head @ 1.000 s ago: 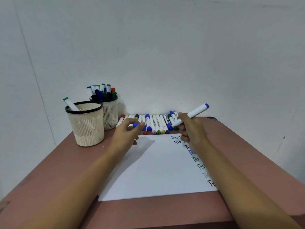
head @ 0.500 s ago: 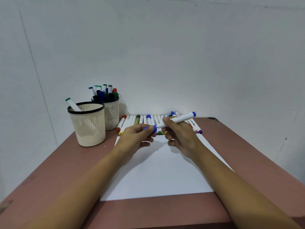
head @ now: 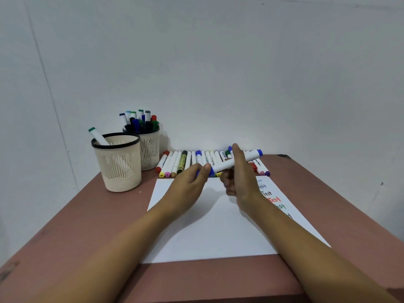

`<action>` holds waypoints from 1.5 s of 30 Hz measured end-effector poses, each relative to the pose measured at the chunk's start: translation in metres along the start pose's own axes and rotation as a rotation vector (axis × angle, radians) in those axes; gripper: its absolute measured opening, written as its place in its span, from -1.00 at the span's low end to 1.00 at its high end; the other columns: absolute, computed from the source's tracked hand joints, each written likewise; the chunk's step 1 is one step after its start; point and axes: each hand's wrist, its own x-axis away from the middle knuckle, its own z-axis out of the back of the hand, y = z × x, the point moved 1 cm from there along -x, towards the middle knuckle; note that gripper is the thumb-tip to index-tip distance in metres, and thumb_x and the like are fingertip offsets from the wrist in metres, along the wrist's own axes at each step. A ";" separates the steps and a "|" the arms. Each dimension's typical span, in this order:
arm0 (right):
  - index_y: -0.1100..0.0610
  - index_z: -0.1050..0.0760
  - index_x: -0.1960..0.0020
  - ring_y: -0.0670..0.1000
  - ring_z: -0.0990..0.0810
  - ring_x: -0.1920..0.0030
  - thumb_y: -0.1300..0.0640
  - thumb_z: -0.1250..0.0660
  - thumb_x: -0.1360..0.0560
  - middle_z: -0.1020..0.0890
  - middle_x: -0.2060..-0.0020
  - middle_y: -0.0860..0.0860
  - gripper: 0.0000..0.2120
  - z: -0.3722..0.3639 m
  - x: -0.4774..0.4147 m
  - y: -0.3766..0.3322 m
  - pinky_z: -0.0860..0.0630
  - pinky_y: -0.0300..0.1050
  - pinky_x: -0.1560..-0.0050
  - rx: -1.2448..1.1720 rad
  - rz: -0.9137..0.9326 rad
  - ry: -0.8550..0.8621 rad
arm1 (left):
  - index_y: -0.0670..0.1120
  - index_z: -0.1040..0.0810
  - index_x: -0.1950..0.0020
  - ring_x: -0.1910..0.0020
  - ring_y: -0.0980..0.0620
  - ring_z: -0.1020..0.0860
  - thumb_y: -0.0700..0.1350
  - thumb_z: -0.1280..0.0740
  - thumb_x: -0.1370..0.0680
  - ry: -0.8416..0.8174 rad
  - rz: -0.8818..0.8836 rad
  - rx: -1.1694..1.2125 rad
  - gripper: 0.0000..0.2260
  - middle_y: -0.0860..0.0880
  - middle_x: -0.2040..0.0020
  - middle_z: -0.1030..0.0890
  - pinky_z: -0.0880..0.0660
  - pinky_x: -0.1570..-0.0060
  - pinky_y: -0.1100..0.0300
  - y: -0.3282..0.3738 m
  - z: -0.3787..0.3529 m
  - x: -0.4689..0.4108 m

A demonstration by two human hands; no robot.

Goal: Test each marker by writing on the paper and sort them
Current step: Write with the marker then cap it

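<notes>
A white marker with blue ends is held level above the far edge of the white paper. My right hand grips its barrel. My left hand pinches the blue cap at the marker's left end. A column of coloured "Test" words runs down the paper's right side, partly hidden by my right arm. A row of several markers lies on the table beyond the paper, against the wall.
Two cream mesh cups stand at the back left: the near cup holds one green-capped marker, the far cup is packed with several markers. The brown table ends at the wall behind.
My right hand left the writing on the paper's right side and brought the marker level. My left hand came in and pressed the blue cap onto the marker's left end.
</notes>
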 end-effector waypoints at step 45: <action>0.07 -0.49 -0.17 0.09 -0.40 -0.21 0.01 -0.08 -0.62 -0.48 -0.14 0.05 -0.72 0.022 -0.032 0.040 -0.32 0.05 -0.18 1.433 0.315 0.077 | -0.01 -0.42 -0.10 0.08 -0.04 -0.60 -0.09 -0.34 -0.54 0.423 -0.115 0.055 -0.82 -0.02 0.07 -0.57 -0.57 0.15 0.19 0.027 0.087 -0.030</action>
